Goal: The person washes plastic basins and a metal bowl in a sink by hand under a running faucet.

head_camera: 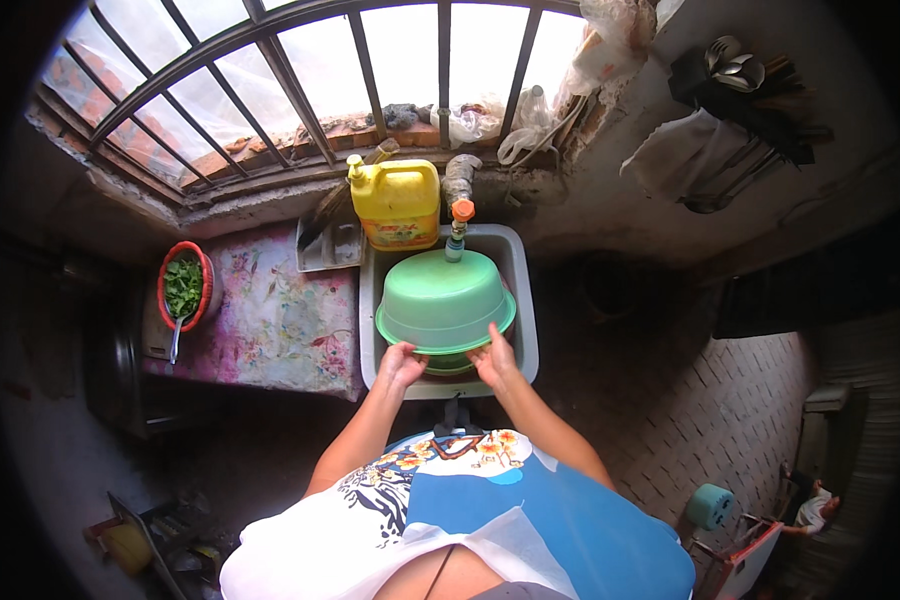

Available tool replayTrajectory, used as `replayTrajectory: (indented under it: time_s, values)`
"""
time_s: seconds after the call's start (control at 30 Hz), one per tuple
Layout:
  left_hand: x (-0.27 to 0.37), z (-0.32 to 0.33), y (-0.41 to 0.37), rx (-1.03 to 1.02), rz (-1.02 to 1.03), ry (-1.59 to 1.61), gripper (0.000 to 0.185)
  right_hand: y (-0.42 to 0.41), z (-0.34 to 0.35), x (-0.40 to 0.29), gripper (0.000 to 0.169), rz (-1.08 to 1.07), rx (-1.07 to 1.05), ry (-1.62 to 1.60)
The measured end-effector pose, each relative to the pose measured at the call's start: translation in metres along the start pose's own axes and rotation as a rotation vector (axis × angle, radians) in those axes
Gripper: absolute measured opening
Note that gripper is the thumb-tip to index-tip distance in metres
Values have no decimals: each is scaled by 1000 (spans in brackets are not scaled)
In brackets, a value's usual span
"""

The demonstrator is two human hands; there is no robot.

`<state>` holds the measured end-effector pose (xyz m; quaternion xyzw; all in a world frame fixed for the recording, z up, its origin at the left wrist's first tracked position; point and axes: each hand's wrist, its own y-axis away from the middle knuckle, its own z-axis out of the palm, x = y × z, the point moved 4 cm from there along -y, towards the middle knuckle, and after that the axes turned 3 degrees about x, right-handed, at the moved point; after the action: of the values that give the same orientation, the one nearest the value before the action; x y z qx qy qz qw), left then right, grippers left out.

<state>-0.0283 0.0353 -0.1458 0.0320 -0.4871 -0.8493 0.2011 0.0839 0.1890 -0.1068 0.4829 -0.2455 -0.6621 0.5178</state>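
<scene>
A green plastic basin (442,296), bottom up and tilted, is held over the grey sink (529,330) below the tap (461,214). My left hand (403,364) grips its rim at the near left, and my right hand (493,357) grips the rim at the near right, thumb on the outside. Under the basin's near edge shows part of another green vessel (450,364); the rest of it is hidden. The tap's outlet meets the basin's far side in this view; whether they touch I cannot tell. No running water can be made out.
A yellow jug with a pump (397,206) stands at the sink's back left, beside a grey tray (330,255). On the floral-covered table (270,315) is a red-rimmed bowl of leafy greens (184,289) with a utensil. Utensils (735,67) hang at right. A person (816,510) is at lower right.
</scene>
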Motion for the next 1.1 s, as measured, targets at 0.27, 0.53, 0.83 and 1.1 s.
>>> replayTrajectory:
  time_s: [0.27,0.53,0.83,1.1]
  values:
    - [-9,20,26,-80,-27,-128,25,-34,-27,5,33,-43,66,-56]
    - [67,-23,-22,41,-60,-144,23,-60,-33,-46,39,57,-45,-52]
    - [10,-14,-3,-19,-20,29,16,-16,-13,6,36,43,-39,36]
    - [-2,19,33,-180,-59,-140,22,-54,-37,-10,36,41,87,-36]
